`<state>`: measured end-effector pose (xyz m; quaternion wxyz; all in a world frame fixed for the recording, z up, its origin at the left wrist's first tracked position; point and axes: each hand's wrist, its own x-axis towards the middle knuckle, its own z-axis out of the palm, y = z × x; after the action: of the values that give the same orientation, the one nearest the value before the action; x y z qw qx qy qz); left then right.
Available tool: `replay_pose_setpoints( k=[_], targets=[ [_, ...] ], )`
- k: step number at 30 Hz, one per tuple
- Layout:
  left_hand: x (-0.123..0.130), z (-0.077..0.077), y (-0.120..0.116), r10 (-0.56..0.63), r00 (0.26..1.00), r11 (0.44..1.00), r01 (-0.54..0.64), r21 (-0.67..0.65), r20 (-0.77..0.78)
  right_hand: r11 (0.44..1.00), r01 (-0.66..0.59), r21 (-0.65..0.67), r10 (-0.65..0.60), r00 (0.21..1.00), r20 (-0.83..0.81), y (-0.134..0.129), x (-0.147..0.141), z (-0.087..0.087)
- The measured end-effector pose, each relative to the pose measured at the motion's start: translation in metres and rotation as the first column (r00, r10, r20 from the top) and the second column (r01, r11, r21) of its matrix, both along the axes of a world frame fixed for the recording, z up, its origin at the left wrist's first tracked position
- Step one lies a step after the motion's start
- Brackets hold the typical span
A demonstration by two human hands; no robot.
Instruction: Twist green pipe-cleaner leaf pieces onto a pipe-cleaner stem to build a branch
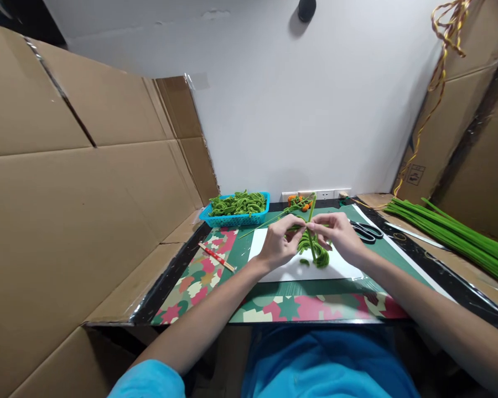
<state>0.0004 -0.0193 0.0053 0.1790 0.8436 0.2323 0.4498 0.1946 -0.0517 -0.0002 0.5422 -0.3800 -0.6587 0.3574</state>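
Note:
Both hands meet over a white sheet of paper (pixel 274 272), working on a fuzzy green pipe cleaner (pixel 312 205). Its one end points up above my fingers and another length hangs below them. My left hand (pixel 281 240) pinches it from the left, thumb against forefinger. From the other side my right hand (pixel 337 233) pinches it with thumb and fingertips. The exact crossing of the strands is hidden by the fingers. Beneath the hands lies a pile of curled green pipe cleaner pieces (pixel 322 257), with a short loose piece (pixel 304 262) beside it.
A blue basket (pixel 234 220) of curled green pieces stands at the back left. Near the wall lies an orange flower bunch (pixel 301 203). Black-handled scissors (pixel 367 232) and a bundle of straight green pipe cleaners (pixel 456 237) are rightward. Wrapped chopsticks (pixel 216 257) lie left. Cardboard walls (pixel 87 221) flank the table.

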Motion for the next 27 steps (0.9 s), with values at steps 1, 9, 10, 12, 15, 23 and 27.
replay_pose_setpoints(
  k=[1, 9, 10, 12, 15, 23, 27],
  targets=[
    [-0.001, 0.001, 0.001, 0.000, 0.999, 0.998, 0.002, 0.063, -0.038, 0.988, -0.091, -0.122, 0.078, 0.991, -0.107, 0.001, -0.001, 0.002],
    [0.000, 0.000, 0.019, -0.001, 0.993, 0.909, 0.050, -0.413, 0.119, 0.939, 0.142, 0.313, -0.204, 0.963, 0.175, 0.017, -0.001, -0.005],
    [0.000, 0.000, 0.021, -0.002, 0.989, 0.877, 0.072, -0.476, 0.147, 0.860, 0.149, 0.488, -0.312, 0.911, 0.271, 0.020, 0.001, -0.008],
    [0.000, 0.001, 0.024, -0.012, 0.983, 0.830, 0.113, -0.547, 0.185, 0.699, 0.074, 0.712, -0.467, 0.801, 0.375, 0.022, 0.005, -0.013],
    [0.000, 0.001, 0.025, -0.029, 0.978, 0.788, 0.151, -0.597, 0.208, 0.535, -0.008, 0.845, -0.585, 0.719, 0.376, 0.022, 0.013, -0.016],
    [0.007, 0.003, 0.017, -0.048, 0.950, 0.659, 0.263, -0.704, 0.309, 0.401, -0.177, 0.899, -0.652, 0.634, 0.416, 0.022, 0.025, -0.008],
    [0.009, 0.007, 0.015, -0.068, 0.934, 0.596, 0.319, -0.737, 0.350, 0.342, -0.187, 0.921, -0.672, 0.636, 0.379, 0.025, 0.028, -0.007]
  ],
)
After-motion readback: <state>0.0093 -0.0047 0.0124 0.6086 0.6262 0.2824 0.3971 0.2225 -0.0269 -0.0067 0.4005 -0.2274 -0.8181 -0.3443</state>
